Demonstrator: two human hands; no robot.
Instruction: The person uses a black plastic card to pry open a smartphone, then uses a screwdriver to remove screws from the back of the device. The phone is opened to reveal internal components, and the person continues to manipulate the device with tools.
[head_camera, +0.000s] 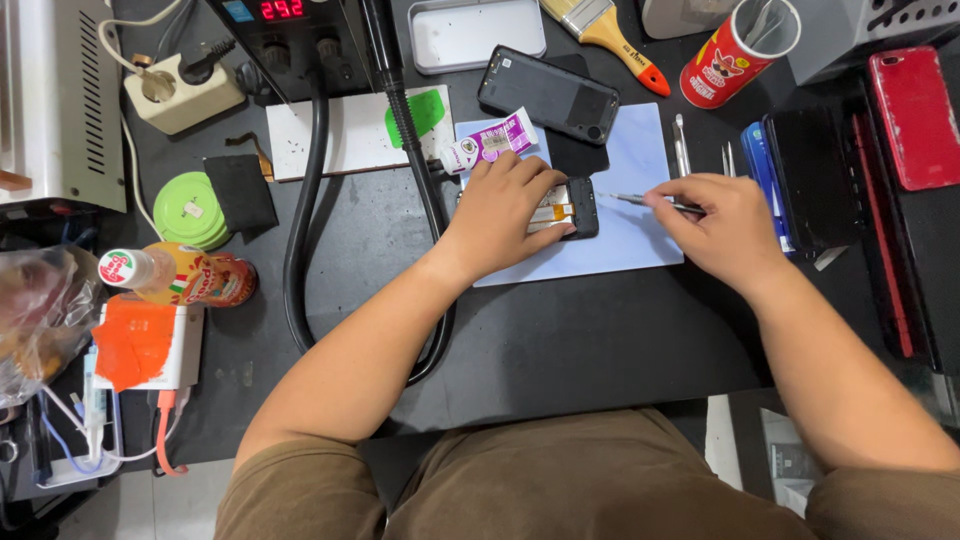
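The left hand (505, 215) lies palm down on an opened phone (572, 208), fingers curled over its top and pressing it flat against a pale blue mat (625, 235) that sits toward the far middle of the dark surface (560, 330); the forearm runs back toward the person's near left, elbow bent outward. The right hand (722, 228) is closed in a pinch round a thin metal tool (640, 200), probably tweezers, though the view is too small to be sure; its tip points left toward the phone's exposed right end, just short of it; the wrist rests at the mat's right edge and the forearm slants back to the near right corner. Just beyond the left hand's knuckles lies a small purple and white tube (490, 142); further back a second dark phone (548, 95) lies at an angle. A black hose (305, 230) loops down the surface left of the left forearm. At the far right edge stands a red can (735, 55) holding tools, and a red phone (915, 115) lies beside it.
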